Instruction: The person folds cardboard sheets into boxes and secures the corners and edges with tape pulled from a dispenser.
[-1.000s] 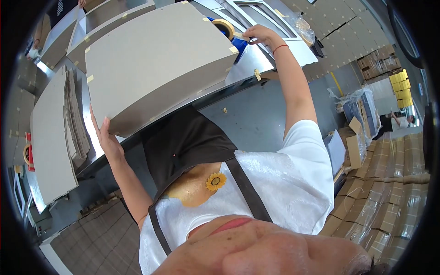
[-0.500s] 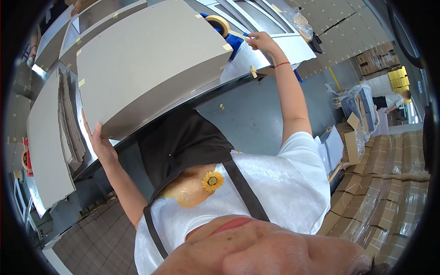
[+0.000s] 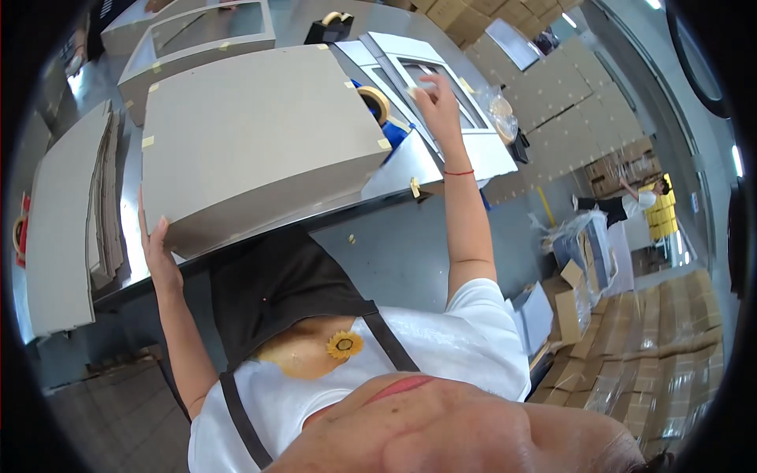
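A large grey cardboard box (image 3: 260,134) lies on the table, with small pieces of tape at its edges. My left hand (image 3: 163,256) grips its near left corner, thumb on the front side and fingers along the left side. Beyond the box's right side stands a blue tape dispenser (image 3: 397,132) with a roll of cream masking tape (image 3: 374,103), partly hidden by the box. My right hand (image 3: 438,114) is raised to the right of the dispenser, above white frames (image 3: 451,88). Its fingers are pinched on what looks like a small piece of tape (image 3: 412,92).
Flat grey cardboard sheets (image 3: 67,229) are stacked left of the box. An open-framed box (image 3: 201,43) and a black tape dispenser (image 3: 330,30) stand farther back. Bits of tape hang at the table edge (image 3: 415,188). Wrapped cartons (image 3: 631,363) and another person (image 3: 627,206) are at right.
My right hand has moved away from the dispenser, and the tape strip no longer stretches from the roll to it. My left hand stays at the box corner. The view has shifted.
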`<state>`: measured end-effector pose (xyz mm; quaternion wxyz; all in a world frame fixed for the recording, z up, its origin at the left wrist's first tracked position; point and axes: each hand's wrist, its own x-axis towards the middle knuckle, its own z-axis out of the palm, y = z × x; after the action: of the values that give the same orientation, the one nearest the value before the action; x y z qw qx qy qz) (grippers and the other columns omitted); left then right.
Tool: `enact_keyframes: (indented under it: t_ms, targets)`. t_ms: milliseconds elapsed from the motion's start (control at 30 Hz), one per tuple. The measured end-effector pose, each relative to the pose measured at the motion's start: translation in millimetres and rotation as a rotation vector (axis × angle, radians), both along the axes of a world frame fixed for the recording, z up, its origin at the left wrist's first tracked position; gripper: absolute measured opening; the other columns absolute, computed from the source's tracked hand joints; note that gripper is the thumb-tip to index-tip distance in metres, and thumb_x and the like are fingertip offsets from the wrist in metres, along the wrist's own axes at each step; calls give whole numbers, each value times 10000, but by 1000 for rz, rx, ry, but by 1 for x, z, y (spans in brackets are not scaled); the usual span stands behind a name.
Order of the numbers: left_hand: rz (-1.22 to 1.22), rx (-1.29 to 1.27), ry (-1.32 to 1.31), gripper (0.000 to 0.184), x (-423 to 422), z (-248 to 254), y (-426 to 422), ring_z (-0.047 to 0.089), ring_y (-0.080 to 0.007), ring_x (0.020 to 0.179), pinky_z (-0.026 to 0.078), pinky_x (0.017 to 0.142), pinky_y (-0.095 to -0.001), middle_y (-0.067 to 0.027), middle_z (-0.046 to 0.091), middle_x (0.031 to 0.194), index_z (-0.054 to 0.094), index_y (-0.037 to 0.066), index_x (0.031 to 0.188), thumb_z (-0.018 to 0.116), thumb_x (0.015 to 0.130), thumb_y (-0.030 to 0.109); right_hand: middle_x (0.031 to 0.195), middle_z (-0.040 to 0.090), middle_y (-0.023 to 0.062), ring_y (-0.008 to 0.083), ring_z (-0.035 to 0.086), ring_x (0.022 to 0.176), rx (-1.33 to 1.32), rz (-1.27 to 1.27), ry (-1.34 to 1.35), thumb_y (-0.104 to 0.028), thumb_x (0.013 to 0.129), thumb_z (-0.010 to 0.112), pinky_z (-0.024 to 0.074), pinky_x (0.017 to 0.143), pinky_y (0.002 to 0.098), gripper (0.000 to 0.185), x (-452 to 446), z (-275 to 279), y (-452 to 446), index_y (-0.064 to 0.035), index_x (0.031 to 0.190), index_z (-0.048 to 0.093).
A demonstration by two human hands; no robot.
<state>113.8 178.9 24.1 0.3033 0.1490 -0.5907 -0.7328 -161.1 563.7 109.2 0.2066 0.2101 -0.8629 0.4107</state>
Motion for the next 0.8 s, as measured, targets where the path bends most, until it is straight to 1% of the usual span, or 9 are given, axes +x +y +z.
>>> enact_keyframes:
  t_ms: [67,133,267,433,500,533,600,700,800]
  targets:
    - [-13,-14,22,651,-1,-2,-3,370,-231,1278,260,1055,-337,-114,389,1391,297,61,1417,521,823,206,739,608,37,90,532,673,-125,404,-50,-155,841,628,435,617,237,253,26,36,-56,-38,1039,521]
    - [-37,-12,42,657,-3,-5,-3,352,-227,1291,248,1063,-334,-115,375,1403,300,53,1414,534,817,194,763,598,36,90,535,711,-114,645,-216,-142,844,624,422,634,230,233,59,61,-113,-49,1023,507]
    - [-60,-44,85,673,1,-2,0,333,-211,1288,241,1058,-312,-106,351,1410,293,26,1407,590,831,210,759,585,17,82,525,716,-45,1085,-460,-148,850,621,410,646,223,211,96,58,-221,-61,994,494]
    - [21,-149,184,576,2,-16,-3,399,-192,1224,259,1043,-310,-89,427,1334,339,24,1377,548,871,205,722,576,20,82,486,664,325,1155,-530,-175,847,611,400,619,230,193,142,54,-296,-60,948,494]
    - [40,51,206,414,9,-16,-10,429,-175,1164,276,1019,-306,-100,487,1241,478,30,1244,480,924,292,713,574,21,83,479,656,406,1143,-529,-179,845,603,399,615,231,188,150,51,-315,-56,940,496]
    - [46,61,208,414,10,-16,-15,429,-175,1164,276,1019,-306,-100,487,1241,478,30,1244,480,924,292,709,574,21,84,478,650,452,1136,-520,-182,842,596,399,613,232,189,150,47,-322,-49,932,497]
    - [6,-24,240,307,13,-14,-30,476,-146,1029,312,962,-296,-53,549,1034,568,37,1043,459,940,305,704,574,20,85,477,645,512,1132,-511,-185,838,589,399,611,232,190,152,42,-331,-43,924,497]
    - [-18,4,181,273,18,11,-30,481,-105,921,337,893,-268,-8,545,885,589,45,904,488,933,297,699,576,18,87,476,646,577,1128,-492,-180,835,585,401,615,231,194,158,40,-339,-32,923,496]
    - [-80,-67,57,246,18,8,-40,470,-70,869,342,847,-236,21,530,826,578,55,838,524,921,280,685,569,24,88,482,631,574,1133,-472,-177,832,590,400,594,231,199,163,38,-341,-27,924,497]
